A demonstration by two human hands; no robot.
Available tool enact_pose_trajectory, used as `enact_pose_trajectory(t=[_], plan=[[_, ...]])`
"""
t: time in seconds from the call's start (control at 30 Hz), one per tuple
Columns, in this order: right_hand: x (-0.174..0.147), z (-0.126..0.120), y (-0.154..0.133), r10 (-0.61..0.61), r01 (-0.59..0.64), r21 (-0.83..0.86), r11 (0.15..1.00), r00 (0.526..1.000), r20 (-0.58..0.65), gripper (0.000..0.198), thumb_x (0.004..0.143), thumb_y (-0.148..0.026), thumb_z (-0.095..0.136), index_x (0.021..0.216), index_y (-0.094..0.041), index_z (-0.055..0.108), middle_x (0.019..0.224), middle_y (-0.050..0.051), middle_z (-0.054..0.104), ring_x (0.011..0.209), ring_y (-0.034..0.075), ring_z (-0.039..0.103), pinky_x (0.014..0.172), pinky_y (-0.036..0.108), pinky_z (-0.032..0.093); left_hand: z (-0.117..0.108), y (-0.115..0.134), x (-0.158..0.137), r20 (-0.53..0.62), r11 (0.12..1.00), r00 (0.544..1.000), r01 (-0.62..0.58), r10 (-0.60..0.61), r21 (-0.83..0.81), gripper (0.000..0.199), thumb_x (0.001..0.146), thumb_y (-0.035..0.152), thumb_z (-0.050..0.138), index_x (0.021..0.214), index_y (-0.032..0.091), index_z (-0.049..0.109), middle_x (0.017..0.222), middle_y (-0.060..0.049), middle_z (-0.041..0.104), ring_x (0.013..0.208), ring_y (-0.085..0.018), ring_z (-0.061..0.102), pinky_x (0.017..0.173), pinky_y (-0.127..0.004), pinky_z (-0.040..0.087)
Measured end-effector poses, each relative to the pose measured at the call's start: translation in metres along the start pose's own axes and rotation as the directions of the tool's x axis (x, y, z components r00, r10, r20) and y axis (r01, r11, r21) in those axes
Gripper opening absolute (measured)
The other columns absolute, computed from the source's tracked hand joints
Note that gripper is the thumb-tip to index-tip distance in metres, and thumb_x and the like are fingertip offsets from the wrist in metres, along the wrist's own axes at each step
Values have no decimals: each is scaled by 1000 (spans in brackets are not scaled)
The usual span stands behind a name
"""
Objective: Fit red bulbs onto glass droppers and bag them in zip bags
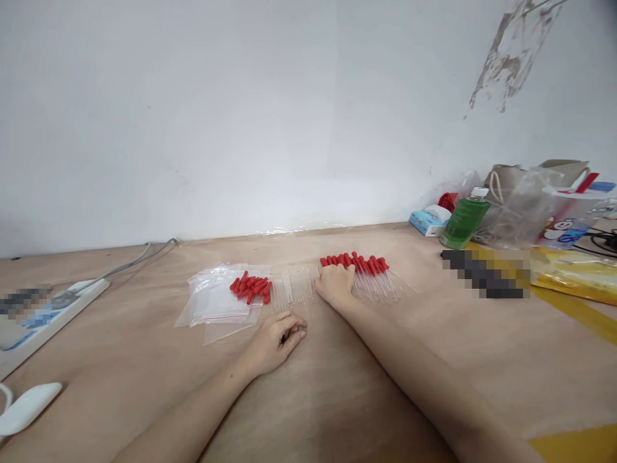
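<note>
My right hand (336, 283) rests, fingers curled down, at the left end of a row of glass droppers (376, 287) with red rubber bulbs. Its fingertips are mostly hidden, so what they grip does not show. My left hand (277, 341) lies on the table nearer to me, loosely bent, with a gap between thumb and fingers and nothing visible in it. Just beyond it several bare glass tubes (292, 287) lie side by side. Left of those, a pile of loose red rubber bulbs (251, 287) sits on clear plastic bags (216, 296).
At the right stand a green bottle (465, 218), a blue tissue pack (428, 222), plastic bags (511, 209) and a yellow packet (573, 276). A white power strip (87, 296) with a grey cable lies left. A white object (31, 408) is at the lower left. The wall (241, 128) closes off the back.
</note>
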State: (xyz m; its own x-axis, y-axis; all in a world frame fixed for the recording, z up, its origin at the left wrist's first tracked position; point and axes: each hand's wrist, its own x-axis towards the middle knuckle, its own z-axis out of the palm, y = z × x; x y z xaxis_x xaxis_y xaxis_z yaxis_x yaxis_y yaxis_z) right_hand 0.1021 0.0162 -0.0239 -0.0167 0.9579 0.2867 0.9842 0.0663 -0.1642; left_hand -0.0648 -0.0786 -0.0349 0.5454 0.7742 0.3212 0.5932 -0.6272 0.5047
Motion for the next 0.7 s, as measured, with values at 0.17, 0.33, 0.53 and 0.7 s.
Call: enact_pose_trajectory(t=[0.17, 0.33, 0.53, 0.7], plan=[[1, 4, -3, 32, -32, 2, 999, 999, 20, 28, 79, -29, 42, 79, -13, 66, 82, 16, 65, 83, 26, 54, 75, 42, 23, -1, 1, 0, 8, 1000, 1000, 11, -11, 0, 15, 84, 22, 45, 89, 18, 59, 78, -2, 55, 63, -11, 50, 59, -23, 40], [-2, 4, -8, 3, -3, -8, 1000, 1000, 20, 26, 78, -23, 43, 85, -10, 64, 86, 19, 64, 85, 28, 53, 77, 42, 22, 1, 1, -1, 1, 1000, 1000, 5, -5, 10, 15, 84, 22, 46, 90, 18, 59, 78, -2, 56, 63, -11, 50, 59, -23, 41], [-23, -9, 9, -114, 119, 28, 993, 985, -129, 27, 86, -24, 34, 90, -10, 56, 89, 15, 62, 85, 25, 51, 77, 39, 23, -11, -11, 5, -267, 898, 963, 85, 37, 432, 17, 84, 23, 46, 78, 17, 61, 75, -5, 57, 73, -18, 49, 67, -31, 38], [-59, -15, 42, -437, 454, 35, 890, 873, -215, 24, 90, -23, 32, 81, -15, 54, 75, 5, 62, 71, 16, 53, 85, 37, 21, -27, -29, 16, -444, 656, 892, 289, 79, 698, 15, 81, 26, 49, 80, 19, 62, 83, -8, 58, 81, -25, 47, 68, -36, 30]])
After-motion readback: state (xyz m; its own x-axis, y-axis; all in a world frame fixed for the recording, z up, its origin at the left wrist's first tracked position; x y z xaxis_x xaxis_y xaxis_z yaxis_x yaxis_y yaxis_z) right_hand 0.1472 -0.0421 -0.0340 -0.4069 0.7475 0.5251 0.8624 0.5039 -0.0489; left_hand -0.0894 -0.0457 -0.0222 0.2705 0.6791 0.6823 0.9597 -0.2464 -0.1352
